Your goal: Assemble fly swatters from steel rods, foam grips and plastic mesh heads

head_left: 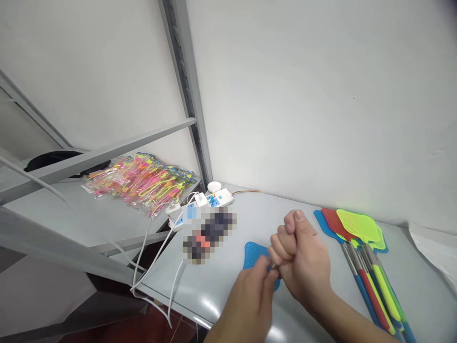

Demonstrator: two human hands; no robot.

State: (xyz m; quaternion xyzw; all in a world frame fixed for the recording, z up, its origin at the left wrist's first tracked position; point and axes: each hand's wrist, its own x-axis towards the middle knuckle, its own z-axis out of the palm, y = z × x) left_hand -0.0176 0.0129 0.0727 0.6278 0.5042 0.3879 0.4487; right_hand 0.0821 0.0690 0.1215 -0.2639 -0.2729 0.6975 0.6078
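Low in the middle, the mesh head of a blue fly swatter point(255, 253) shows behind my fingers. My left hand point(250, 290) is closed, its thumb and fingers pinching at the swatter. A short bit of thin metal, like its rod, shows between my hands. Just to the right, my right hand point(302, 257) is wrapped in a fist against the left fingertips; what lies inside the fist is hidden. Beyond it, a fanned pile of fly swatters point(360, 233) in blue, red and yellow-green lies on the grey tabletop point(217, 297), metal rods and coloured handles toward me.
A white power strip point(223, 199) with plugs and white cables point(144, 238) sits at the back left, beside a blurred-out object point(210, 236). Bagged colourful items point(143, 181) lie on the left surface. A grey metal post point(189, 85) rises there. White sheeting point(432, 250) lies right.
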